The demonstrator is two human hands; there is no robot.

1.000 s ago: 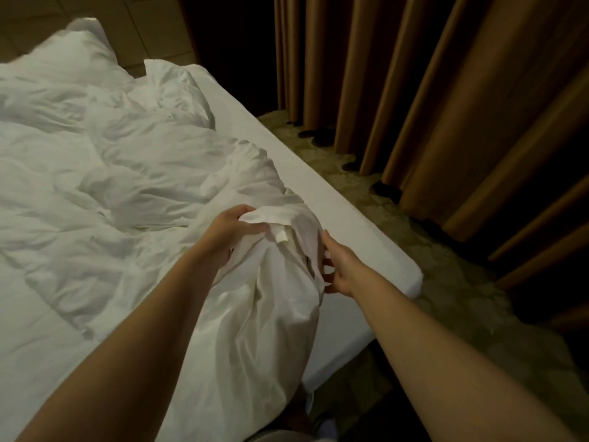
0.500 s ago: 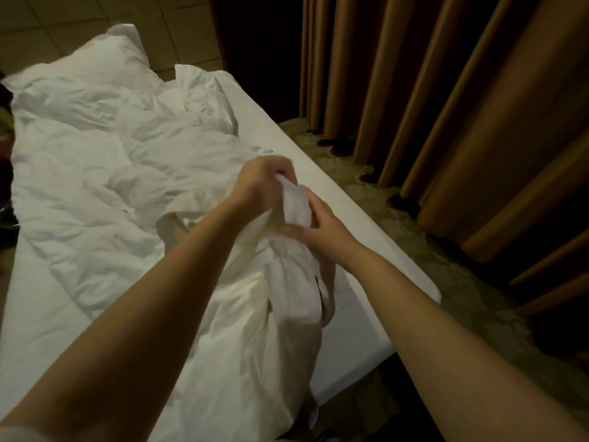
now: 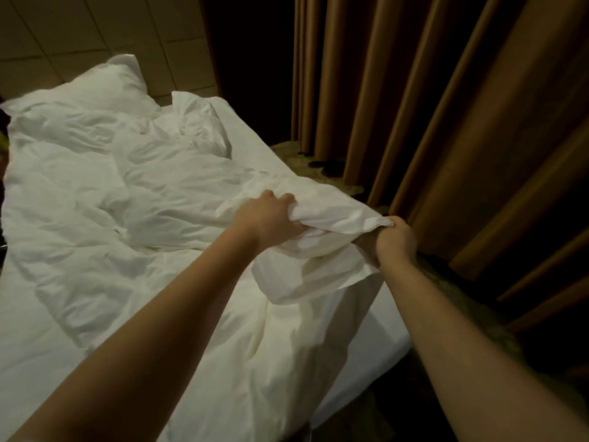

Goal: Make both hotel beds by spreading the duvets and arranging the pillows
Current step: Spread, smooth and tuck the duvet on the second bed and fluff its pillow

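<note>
A crumpled white duvet (image 3: pixel 134 218) lies bunched across the bed (image 3: pixel 387 338). My left hand (image 3: pixel 271 220) grips a fold of its raised edge near the bed's right side. My right hand (image 3: pixel 393 239) grips the duvet's corner just beyond the mattress edge, over the floor. The stretch of fabric between my hands is pulled taut and lifted off the sheet. A white pillow (image 3: pixel 105 86) lies at the head of the bed, and a second pillow (image 3: pixel 197 126) sits to its right, partly under the duvet.
Brown floor-length curtains (image 3: pixel 446 122) hang close along the bed's right side, leaving a narrow strip of patterned carpet (image 3: pixel 318 157). A tiled headboard wall (image 3: pixel 95 33) stands behind the pillows. Only this one bed is in view.
My hands have moved apart, the right one out toward the curtain, and the duvet corner they held bunched together is now stretched between them. The view has tilted up.
</note>
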